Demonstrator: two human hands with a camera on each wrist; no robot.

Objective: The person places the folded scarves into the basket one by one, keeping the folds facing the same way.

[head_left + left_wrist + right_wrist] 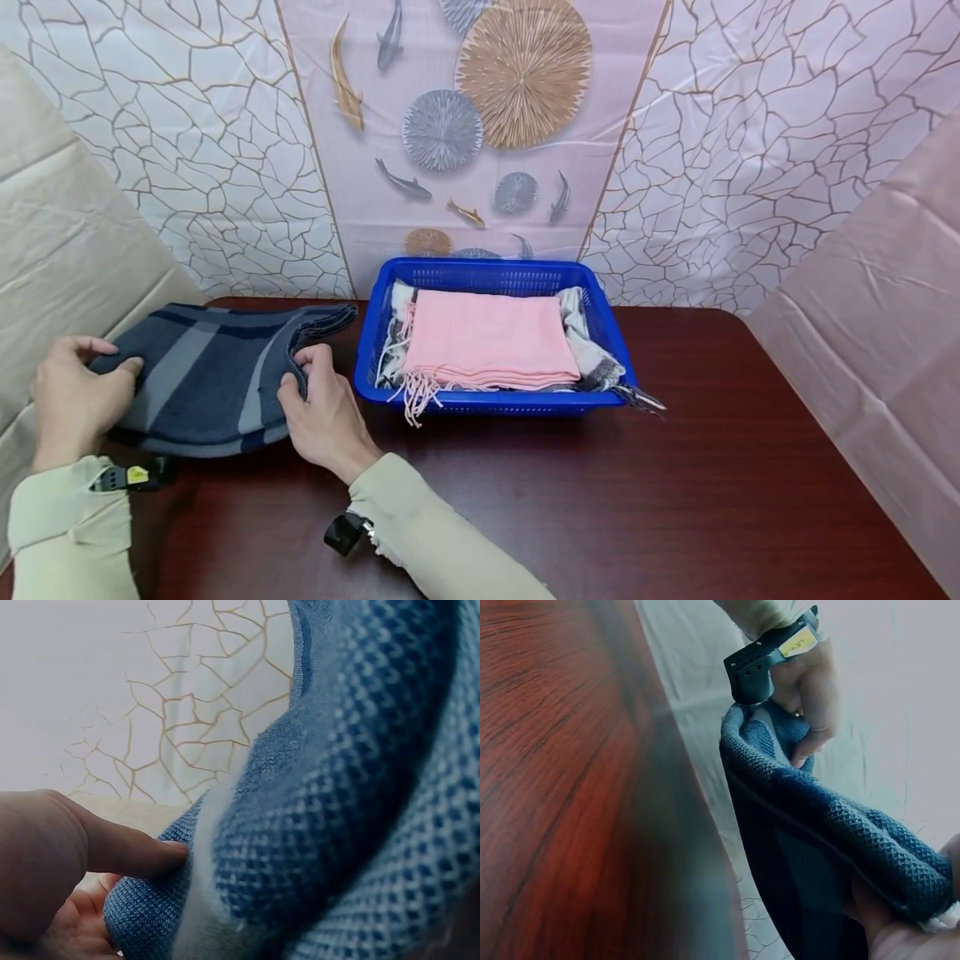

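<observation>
A folded knit scarf (213, 375) in dark blue-grey with lighter stripes is held up at the left side of the table, sagging a little in the middle. My left hand (78, 396) pinches its left end, thumb on top, as the left wrist view shows up close. At the scarf's right end, my right hand (326, 412) grips the layered edge between thumb and fingers. A blue plastic basket (495, 400) stands to the right of the hands. In it a folded pink scarf (487, 337) with fringe lies on a black-and-white fabric (592, 358).
The dark red-brown wooden table (675, 492) extends to the right and in front of the basket. A patterned cloth backdrop (465, 125) hangs behind, with fabric sides at left and right. Fringe from both fabrics hangs over the basket's front rim.
</observation>
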